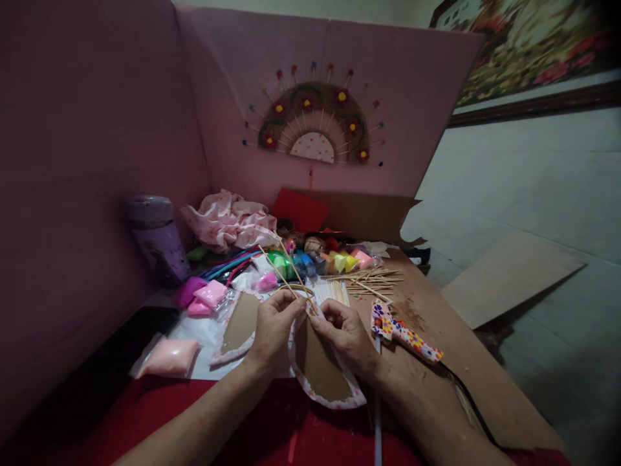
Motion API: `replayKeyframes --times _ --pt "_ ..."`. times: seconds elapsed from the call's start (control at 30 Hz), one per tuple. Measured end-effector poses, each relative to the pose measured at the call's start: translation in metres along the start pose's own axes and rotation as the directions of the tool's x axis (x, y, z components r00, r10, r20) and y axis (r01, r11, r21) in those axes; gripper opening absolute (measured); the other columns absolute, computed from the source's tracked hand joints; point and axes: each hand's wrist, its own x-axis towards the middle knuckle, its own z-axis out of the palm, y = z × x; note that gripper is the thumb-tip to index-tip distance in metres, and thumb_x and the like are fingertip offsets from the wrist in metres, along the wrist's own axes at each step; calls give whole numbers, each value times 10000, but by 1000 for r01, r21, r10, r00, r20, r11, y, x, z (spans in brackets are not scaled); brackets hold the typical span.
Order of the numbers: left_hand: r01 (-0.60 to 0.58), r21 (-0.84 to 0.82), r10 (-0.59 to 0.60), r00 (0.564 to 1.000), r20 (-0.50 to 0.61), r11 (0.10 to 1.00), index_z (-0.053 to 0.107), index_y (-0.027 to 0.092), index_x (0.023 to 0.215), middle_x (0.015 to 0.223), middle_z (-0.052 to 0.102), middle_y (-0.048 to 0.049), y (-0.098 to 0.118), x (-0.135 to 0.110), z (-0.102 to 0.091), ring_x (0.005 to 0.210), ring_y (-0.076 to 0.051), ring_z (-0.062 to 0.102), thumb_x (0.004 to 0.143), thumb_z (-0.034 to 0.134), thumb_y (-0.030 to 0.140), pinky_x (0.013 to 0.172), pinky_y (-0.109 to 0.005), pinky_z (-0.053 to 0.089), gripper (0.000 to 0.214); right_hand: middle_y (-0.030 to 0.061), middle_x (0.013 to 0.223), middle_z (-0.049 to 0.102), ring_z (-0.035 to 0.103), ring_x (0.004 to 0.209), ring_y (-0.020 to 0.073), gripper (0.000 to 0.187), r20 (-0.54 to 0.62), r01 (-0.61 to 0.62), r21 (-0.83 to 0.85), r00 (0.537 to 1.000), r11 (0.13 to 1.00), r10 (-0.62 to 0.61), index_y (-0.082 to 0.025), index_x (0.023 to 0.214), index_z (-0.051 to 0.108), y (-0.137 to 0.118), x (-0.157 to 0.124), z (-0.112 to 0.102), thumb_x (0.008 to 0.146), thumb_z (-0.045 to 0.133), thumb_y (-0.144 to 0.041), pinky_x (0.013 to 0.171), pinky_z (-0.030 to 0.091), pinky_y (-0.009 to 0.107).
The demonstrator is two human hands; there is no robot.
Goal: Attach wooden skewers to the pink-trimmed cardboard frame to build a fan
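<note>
My left hand (275,325) and my right hand (344,333) meet over a fan-shaped cardboard piece (323,372) with a pink patterned edge. Both hands are closed in a pinch around thin wooden sticks (286,272) that slant up and to the left from my fingers. A second cardboard fan piece (239,327) lies just left of my left hand. A floral-patterned tool (407,336) rests right of my right hand.
Pink clay packets (208,294), coloured clay bags (339,260), loose sticks (371,281), a purple bottle (160,239), crumpled pink cloth (228,220) and a red sheet (299,210) crowd the table. A finished fan (313,126) hangs on the pink backboard. A cardboard sheet (504,278) lies on the floor, right.
</note>
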Motion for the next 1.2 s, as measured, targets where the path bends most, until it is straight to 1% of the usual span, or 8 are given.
replayKeyframes --times 0.13,0.3,0.47,0.73,0.93,1.2 --pt "3 7 -3 1000 6 1000 573 130 589 554 543 20 0 0 0 527 -83 454 614 686 243 520 -197 355 162 -60 563 375 311 502 73 258 3 11 -2 1000 1000 -11 -173 682 479 1 0 0 782 592 -383 455 242 208" --pt "-12 35 12 1000 23 999 559 132 577 550 527 22 -1 1 -2 529 -80 442 633 672 243 522 -197 348 168 -60 561 381 322 498 74 255 7 8 -6 1000 1000 -8 -176 683 476 0 -1 0 786 585 -381 457 250 210" --pt "20 -9 -19 999 49 1000 547 134 582 551 520 23 -2 0 -1 523 -80 440 642 668 258 520 -199 349 184 -56 567 387 332 507 74 264 2 11 -12 1000 1000 -11 -169 677 473 -2 -1 0 783 588 -381 464 260 208" --pt "38 -18 -36 997 64 999 539 132 574 541 511 28 -2 1 -1 511 -71 419 643 676 283 502 -187 334 215 -59 568 387 325 504 68 245 0 31 8 1000 999 -31 -163 688 481 -2 0 0 787 586 -361 459 261 201" --pt "34 -2 -34 994 106 999 539 126 570 538 509 24 -4 0 -2 510 -73 415 658 672 320 501 -190 331 251 -51 581 388 333 522 75 230 1 45 -61 999 997 -45 -166 692 487 -2 -2 0 795 577 -351 467 264 205" --pt "20 19 -21 996 89 1000 555 124 575 540 511 23 -4 1 -3 511 -71 413 664 670 302 510 -193 329 230 -48 584 382 335 526 79 217 -2 52 -89 999 995 -52 -167 688 491 -2 -2 0 796 571 -338 474 258 213"
